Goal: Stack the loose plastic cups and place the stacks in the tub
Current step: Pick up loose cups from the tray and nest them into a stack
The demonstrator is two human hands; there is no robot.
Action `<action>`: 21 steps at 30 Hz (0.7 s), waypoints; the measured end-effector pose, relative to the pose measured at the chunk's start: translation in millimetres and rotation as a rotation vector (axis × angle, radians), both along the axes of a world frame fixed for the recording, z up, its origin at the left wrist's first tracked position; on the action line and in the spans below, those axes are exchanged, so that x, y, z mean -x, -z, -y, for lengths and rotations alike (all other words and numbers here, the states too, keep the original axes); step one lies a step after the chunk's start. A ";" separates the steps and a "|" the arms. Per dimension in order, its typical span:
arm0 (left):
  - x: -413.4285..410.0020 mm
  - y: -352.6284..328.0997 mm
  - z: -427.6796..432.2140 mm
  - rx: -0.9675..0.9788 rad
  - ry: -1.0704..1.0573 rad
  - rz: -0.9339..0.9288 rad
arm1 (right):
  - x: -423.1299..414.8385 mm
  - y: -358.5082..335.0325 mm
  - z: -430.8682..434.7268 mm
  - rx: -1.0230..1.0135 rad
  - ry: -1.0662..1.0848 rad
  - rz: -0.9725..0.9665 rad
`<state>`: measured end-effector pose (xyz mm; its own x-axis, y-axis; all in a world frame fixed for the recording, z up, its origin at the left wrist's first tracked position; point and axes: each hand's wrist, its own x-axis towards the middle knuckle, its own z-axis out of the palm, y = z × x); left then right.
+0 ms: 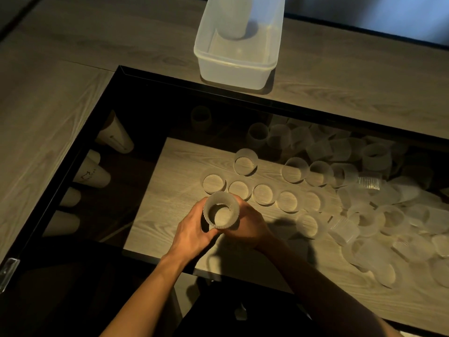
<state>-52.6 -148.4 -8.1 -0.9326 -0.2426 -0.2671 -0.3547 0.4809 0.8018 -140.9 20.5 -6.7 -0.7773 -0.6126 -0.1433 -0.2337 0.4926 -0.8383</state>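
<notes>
Both hands on 1 held stack (221, 212), mouth up, low over the wood surface inside the black frame (170, 77). Left hand (194, 229) wraps the left wall, fingers curled under the base edge. Right hand (252, 227) is curled round the right wall; it's in shadow, so finger detail is unclear.

Handling, as a judgement:
- Cups look like thin frosted plastic, very light, and the walls probably flex if squeezed.
- The fluted, ribbed sides should give some friction, so low slip risk.
- A nested stack is stiffer than 1 cup. Best hold is around the mid wall with support under the base, not by the rim.
- Not brittle-looking, but crushable.

Shapes and materials:
- Row of upright cups (263, 193) just beyond the hands: short, round, scalloped rims, translucent.
- Loose pile (388, 215) to the right, many tipped on their sides and overlapping.
- 1 clear ribbed cup (369, 182) looks glossier than the rest.
- Tub (233, 69) is milky rectangular plastic with rounded corners and sits on the wooden table (73, 57), well apart from the hands.
- 1 tall stack in tub (232, 20) stands upright at the far end.
- White tapered cups (114, 138) lie along the dark left side; whether on or under the surface, cannot tell.
</notes>
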 end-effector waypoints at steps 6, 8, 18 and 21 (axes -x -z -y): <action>19.5 -23.7 16.3 0.121 0.004 -0.172 | 23.5 -24.4 13.0 -0.003 -0.052 -0.139; 30.1 -28.1 19.6 0.128 -0.012 -0.193 | 35.0 -35.7 20.3 -0.001 -0.020 -0.088; 68.0 -27.9 36.1 0.049 -0.120 -0.133 | 74.7 -43.9 48.4 0.018 -0.011 0.008; 74.1 -22.2 38.2 0.045 -0.124 -0.112 | 82.1 -34.4 51.6 -0.006 -0.024 0.030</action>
